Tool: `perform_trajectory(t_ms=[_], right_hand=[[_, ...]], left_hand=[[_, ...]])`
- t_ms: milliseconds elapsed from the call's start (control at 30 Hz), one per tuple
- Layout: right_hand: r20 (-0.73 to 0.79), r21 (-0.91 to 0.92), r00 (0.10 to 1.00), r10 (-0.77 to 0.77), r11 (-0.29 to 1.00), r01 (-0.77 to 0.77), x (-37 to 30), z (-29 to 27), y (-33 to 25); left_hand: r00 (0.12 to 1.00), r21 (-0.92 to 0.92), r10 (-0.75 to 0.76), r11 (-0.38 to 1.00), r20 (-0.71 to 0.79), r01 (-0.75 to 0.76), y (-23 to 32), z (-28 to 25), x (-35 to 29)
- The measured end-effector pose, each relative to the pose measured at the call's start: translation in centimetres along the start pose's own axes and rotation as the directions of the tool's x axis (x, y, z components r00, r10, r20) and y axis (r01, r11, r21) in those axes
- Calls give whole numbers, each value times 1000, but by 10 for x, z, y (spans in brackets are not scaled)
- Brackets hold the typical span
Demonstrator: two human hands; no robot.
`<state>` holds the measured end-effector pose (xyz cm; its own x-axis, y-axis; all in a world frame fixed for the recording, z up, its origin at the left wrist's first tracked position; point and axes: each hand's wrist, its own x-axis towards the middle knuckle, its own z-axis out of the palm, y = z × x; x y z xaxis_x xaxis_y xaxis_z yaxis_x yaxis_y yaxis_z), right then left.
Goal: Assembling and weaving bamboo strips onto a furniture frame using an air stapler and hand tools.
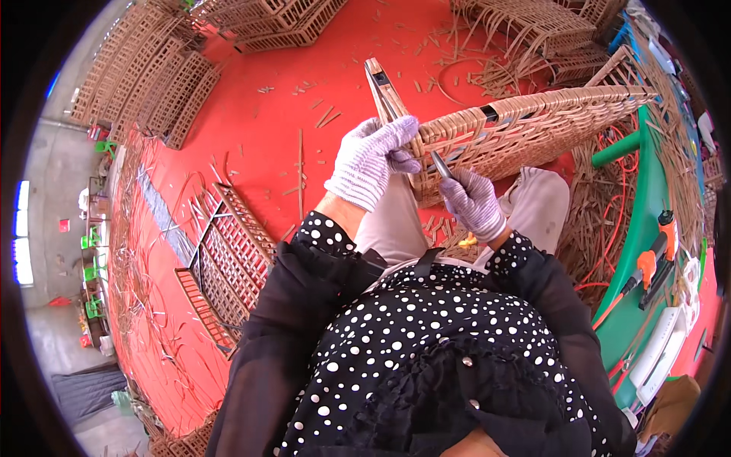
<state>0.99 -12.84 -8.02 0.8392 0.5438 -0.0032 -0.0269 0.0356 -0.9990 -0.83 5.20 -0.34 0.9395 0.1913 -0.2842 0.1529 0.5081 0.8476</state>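
Across my knees rests a woven wicker piece (525, 126), with rows of tan strips on a frame and a dark bare patch on its upper rim. My left hand (373, 161), in a pale striped knit glove, is closed around its near left corner, where a narrow wrapped arm (383, 90) sticks out. My gloved right hand (474, 204) grips a short grey metal tool (441, 164). The tool's tapered end points up at the weave just right of my left hand; its handle is hidden in my fist, so its exact kind does not show.
Red flooring (266, 129) is strewn with strip offcuts. An open lattice panel (228, 255) lies at left, with stacked wicker pieces (145, 72) beyond it. On my right stands a green table (647, 198) holding an orange-and-black tool (647, 263) and a white strip-shaped object (659, 354).
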Motion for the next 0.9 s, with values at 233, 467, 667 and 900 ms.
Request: perform_trajectory(t_ms=[233, 467, 667, 900], right_hand=[[-19, 17, 999, -47, 999, 47, 11, 4, 5], [190, 126, 814, 549, 809, -574, -13, 2, -106], [50, -468, 995, 91, 882, -57, -4, -18, -70], [-99, -306, 948, 303, 897, -319, -13, -62, -63]], left_hand=[[989, -51, 58, 997, -134, -65, 8, 19, 7], [954, 261, 171, 960, -248, -104, 11, 11, 3], [625, 768, 447, -388, 640, -509, 25, 39, -1], [730, 716, 285, -585, 621, -381, 9, 58, 27]])
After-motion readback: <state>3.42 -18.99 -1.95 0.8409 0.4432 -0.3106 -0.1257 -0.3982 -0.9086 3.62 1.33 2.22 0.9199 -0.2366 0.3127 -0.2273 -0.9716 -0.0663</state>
